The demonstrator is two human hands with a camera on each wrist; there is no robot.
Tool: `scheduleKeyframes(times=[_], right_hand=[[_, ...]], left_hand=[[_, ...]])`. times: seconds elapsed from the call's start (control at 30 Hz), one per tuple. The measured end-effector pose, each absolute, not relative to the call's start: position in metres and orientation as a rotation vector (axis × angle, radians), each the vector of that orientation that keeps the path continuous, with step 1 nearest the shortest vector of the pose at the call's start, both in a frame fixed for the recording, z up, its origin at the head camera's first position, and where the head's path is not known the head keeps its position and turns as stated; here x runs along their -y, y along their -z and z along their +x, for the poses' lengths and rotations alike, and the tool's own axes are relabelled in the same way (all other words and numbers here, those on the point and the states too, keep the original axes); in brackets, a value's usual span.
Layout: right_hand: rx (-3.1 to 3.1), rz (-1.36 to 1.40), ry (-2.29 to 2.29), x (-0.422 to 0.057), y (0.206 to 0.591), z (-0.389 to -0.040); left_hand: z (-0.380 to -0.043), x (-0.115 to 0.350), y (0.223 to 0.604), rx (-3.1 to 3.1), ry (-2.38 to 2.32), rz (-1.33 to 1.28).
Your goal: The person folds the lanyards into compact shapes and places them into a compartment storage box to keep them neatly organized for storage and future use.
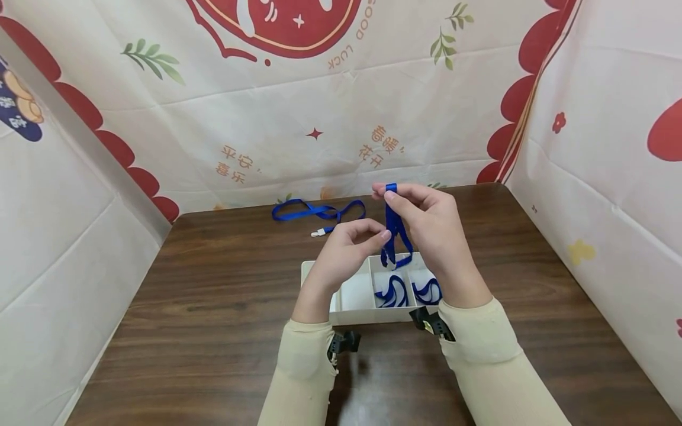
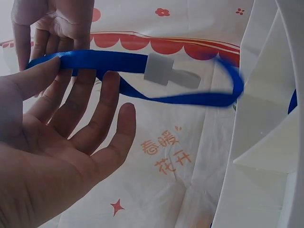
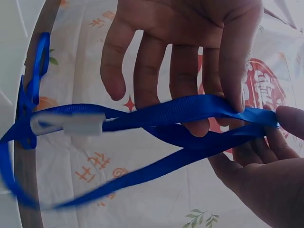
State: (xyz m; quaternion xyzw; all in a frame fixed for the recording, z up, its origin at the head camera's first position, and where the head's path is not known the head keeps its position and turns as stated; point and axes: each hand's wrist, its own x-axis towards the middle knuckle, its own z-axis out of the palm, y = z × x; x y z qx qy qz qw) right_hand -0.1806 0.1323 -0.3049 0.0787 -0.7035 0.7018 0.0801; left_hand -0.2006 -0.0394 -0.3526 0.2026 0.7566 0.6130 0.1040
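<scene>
A blue lanyard (image 1: 395, 228) hangs folded above the white box (image 1: 356, 293). My right hand (image 1: 436, 228) pinches the top of its fold between thumb and fingers. Lower down the strap, my left hand (image 1: 346, 253) pinches it between thumb and index finger, its other fingers spread in the left wrist view. A white clip (image 3: 85, 124) dangles at the lower end, beside a loose loop of the strap. Inside the box, one folded blue lanyard (image 1: 394, 291) lies in the middle compartment and another folded lanyard (image 1: 428, 291) in the right one.
Behind the box, a loosely looped blue lanyard (image 1: 303, 212) with a white clip (image 1: 318, 232) lies on the brown wooden table (image 1: 213, 319). A printed white cloth (image 1: 288, 118) hangs along the table's back, and white panels stand at both sides.
</scene>
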Motion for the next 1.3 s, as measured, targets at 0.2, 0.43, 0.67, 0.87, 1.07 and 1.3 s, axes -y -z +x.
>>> scheduleKeyframes(times=[0.2, 0.43, 0.67, 0.87, 1.07, 1.3], right_hand=[[2.076, 0.23, -2.071, -0.133, 0.307, -0.182], [2.071, 0.235, -2.087, -0.134, 0.307, -0.181], [2.111, 0.259, -2.136, -0.131, 0.307, -0.178], [2.137, 0.286, -2.165, -0.131, 0.308, -0.177], [2.144, 0.311, -2.188, -0.133, 0.31, -0.177], [2.118, 0.329, -2.184, -0.134, 0.308, -0.176]], left_hand=[[-0.2, 0.04, 0.352, -2.212, -1.788, 0.602], [-0.203, 0.035, 0.352, -2.187, -2.023, 0.527], [-0.203, 0.028, 0.349, -2.271, -2.152, 0.552], [-0.202, 0.024, 0.348, -2.334, -2.155, 0.568], [-0.201, 0.021, 0.348, -2.385, -2.151, 0.574], [-0.204, 0.02, 0.352, -2.513, -2.04, 0.629]])
